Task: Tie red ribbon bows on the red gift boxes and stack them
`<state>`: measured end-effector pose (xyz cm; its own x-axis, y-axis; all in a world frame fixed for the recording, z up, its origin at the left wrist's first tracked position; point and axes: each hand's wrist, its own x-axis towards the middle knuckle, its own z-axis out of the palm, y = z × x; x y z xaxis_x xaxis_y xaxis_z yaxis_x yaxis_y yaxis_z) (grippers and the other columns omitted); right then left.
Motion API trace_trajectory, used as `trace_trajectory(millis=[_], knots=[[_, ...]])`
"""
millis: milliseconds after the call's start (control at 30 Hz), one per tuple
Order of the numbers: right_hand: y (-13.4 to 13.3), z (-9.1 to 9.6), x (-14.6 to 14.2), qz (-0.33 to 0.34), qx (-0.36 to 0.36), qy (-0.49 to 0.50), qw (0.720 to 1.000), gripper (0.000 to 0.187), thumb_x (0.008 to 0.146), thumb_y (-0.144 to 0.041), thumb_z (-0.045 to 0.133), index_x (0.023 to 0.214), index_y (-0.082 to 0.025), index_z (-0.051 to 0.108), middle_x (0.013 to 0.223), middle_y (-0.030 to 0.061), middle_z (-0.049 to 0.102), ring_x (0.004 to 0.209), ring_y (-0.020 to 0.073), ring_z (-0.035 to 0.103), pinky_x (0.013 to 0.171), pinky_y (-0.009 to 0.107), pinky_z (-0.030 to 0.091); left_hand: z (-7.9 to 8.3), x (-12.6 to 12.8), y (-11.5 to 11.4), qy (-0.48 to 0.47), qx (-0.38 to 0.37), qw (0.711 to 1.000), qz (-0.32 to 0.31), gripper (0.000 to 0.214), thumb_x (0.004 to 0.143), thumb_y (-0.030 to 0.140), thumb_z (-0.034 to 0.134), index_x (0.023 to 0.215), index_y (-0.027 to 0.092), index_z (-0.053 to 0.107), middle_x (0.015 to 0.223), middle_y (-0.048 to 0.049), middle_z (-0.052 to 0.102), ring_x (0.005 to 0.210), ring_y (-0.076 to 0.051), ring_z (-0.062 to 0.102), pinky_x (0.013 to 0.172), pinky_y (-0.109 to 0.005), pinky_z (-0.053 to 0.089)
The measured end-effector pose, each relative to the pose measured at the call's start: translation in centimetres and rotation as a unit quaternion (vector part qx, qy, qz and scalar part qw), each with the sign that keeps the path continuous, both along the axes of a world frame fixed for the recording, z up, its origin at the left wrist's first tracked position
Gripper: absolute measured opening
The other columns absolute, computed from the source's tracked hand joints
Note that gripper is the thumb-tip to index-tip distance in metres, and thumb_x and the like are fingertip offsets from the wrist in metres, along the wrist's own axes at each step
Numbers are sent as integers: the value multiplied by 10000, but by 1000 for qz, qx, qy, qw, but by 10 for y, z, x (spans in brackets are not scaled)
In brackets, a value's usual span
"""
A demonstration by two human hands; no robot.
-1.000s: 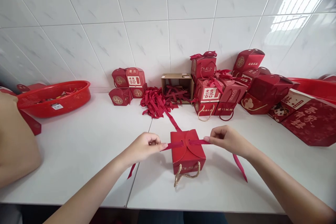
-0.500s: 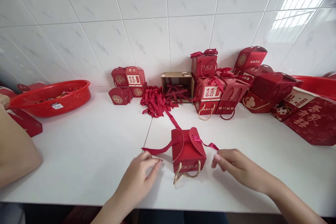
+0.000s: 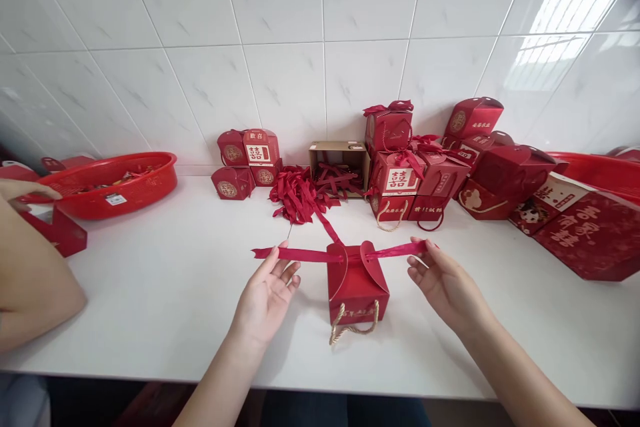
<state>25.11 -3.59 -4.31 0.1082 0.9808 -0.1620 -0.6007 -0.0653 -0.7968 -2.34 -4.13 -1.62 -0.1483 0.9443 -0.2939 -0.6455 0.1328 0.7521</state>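
A small red gift box [image 3: 356, 287] with a gold rope handle stands on the white table [image 3: 165, 280] in front of me. A red ribbon [image 3: 300, 254] runs through its two raised top flaps and sticks out to both sides. My left hand [image 3: 266, 297] is palm up under the left ribbon end, fingers spread, thumb touching the ribbon. My right hand [image 3: 445, 287] is open under the right ribbon end, fingertips touching it.
A pile of loose red ribbons [image 3: 297, 197] and a cardboard box [image 3: 339, 159] sit at the wall. Several finished red boxes [image 3: 400, 173] are stacked right of them, with a smaller group [image 3: 247, 160] to their left. A red basket [image 3: 113, 183] and another person's arm [image 3: 30, 280] are at the left.
Both hands let go of the ribbon and dropped to the table, then rose again. The ribbon ends, slack half a second ago, now lie level across my open fingers.
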Motion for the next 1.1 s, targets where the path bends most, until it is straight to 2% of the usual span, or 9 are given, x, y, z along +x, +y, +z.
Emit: trace_trajectory(millis=[167,267,367,433,500,700,867,1033,1100], knots=[[-3,5,-3,-9,6,-32,999,284,736,-373,759,951,-190,730,764,1,606,687,100,588,645,190,537,4,-10,-2,31,31,997,57,225,770,285,688,970,185,708,789,-17,606,725,-137,606,562,-218,479],[-5,8,-3,-28,52,-89,994,281,768,-412,725,950,-198,729,741,11,633,685,109,595,650,206,528,9,-15,-5,76,64,993,70,325,711,366,742,981,188,716,780,-10,625,735,-129,594,593,-212,475],[-4,17,-1,-72,118,-168,976,282,806,-451,672,942,-211,729,842,37,675,749,132,608,672,239,526,20,-15,-3,135,123,978,95,346,686,400,767,962,194,728,781,-3,642,721,-109,571,617,-212,460],[-2,31,0,-122,158,-234,951,254,792,-428,694,937,-222,726,908,38,686,738,132,608,667,253,525,30,-13,1,177,169,962,122,282,679,371,782,899,200,743,761,8,638,721,-105,554,632,-220,455],[0,50,0,-154,193,-299,922,238,785,-407,706,928,-217,722,852,33,691,658,126,600,613,258,517,41,-9,6,211,213,943,143,213,671,337,793,830,202,752,738,14,633,724,-108,542,641,-234,454],[8,105,-11,-119,279,-417,857,281,822,-442,633,733,-178,675,618,14,615,558,143,581,514,262,493,76,10,16,275,301,907,103,228,719,342,753,904,209,763,811,-19,692,768,-142,577,649,-256,456],[15,111,-22,-65,309,-402,859,257,789,-437,665,776,-181,646,691,29,642,660,177,622,558,279,512,88,19,17,308,327,891,71,245,772,355,713,964,209,754,892,-44,715,868,-179,621,759,-295,482],[12,115,-25,-101,304,-399,859,360,812,-427,640,575,-186,516,508,-45,422,437,76,388,390,208,375,93,20,17,313,338,886,60,244,785,359,704,972,208,751,981,-62,717,974,-211,632,837,-318,492],[12,119,-26,-111,316,-388,859,317,807,-406,654,608,-183,549,543,-36,453,465,82,408,404,210,374,96,22,17,311,344,884,54,243,789,363,699,968,207,751,964,-62,724,974,-217,638,837,-321,498]])
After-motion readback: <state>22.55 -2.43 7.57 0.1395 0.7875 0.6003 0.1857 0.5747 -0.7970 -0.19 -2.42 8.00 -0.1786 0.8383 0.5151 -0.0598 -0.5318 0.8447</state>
